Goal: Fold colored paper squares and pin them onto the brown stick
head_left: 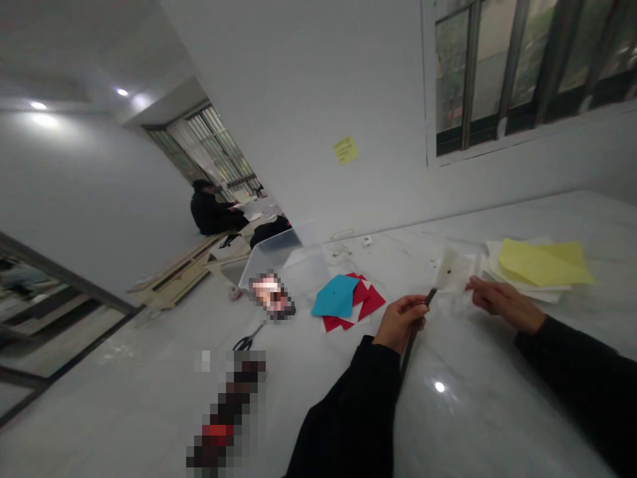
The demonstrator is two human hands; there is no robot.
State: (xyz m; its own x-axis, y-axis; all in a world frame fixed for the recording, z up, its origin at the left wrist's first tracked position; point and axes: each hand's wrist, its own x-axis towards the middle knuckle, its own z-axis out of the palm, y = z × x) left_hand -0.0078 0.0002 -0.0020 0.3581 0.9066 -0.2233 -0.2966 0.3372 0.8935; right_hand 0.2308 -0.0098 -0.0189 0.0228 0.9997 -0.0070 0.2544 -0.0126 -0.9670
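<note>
My left hand (401, 322) is closed around a thin dark strip (409, 348) that runs back along my sleeve. The strip's far tip reaches a pale, see-through piece (452, 271) with a small dark dot on it, blurred by motion. My right hand (505, 304) is at the other side of that piece, fingertips pressed together. Whether they grip its edge I cannot make out. Left of my left hand lie a blue sheet (334, 296) and red pieces (369, 302), overlapping. Beyond my right hand, yellow sheets (545, 261) rest on white ones (540, 292).
Scissors (243, 342) lie on the white marble-patterned surface (288, 405) at left. A clear plastic bin (251, 262) stands behind a blurred-out object (272, 297). A thin cable (341, 245) lies by the wall. Farther back, a person (209, 207) sits by a window.
</note>
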